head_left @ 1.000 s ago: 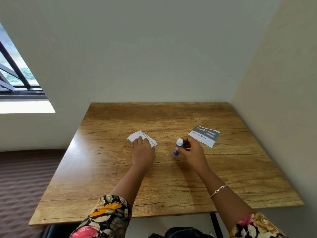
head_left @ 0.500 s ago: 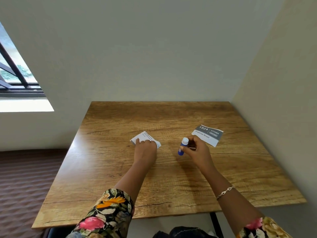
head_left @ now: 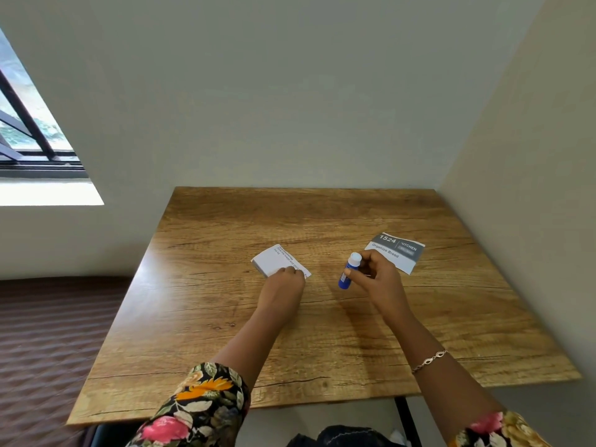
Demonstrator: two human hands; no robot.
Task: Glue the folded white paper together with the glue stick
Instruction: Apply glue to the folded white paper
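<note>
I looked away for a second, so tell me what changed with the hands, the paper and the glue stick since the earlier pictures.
Little changed. The right hand keeps its grip on the blue glue stick, white cap on, still apart from the paper. The left hand still presses the folded white paper to the table. The printed card has not moved. The apparent shifts look like head-camera motion.

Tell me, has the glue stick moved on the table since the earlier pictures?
No. The glue stick, held in the right hand, keeps the same gap to the printed card.
</note>
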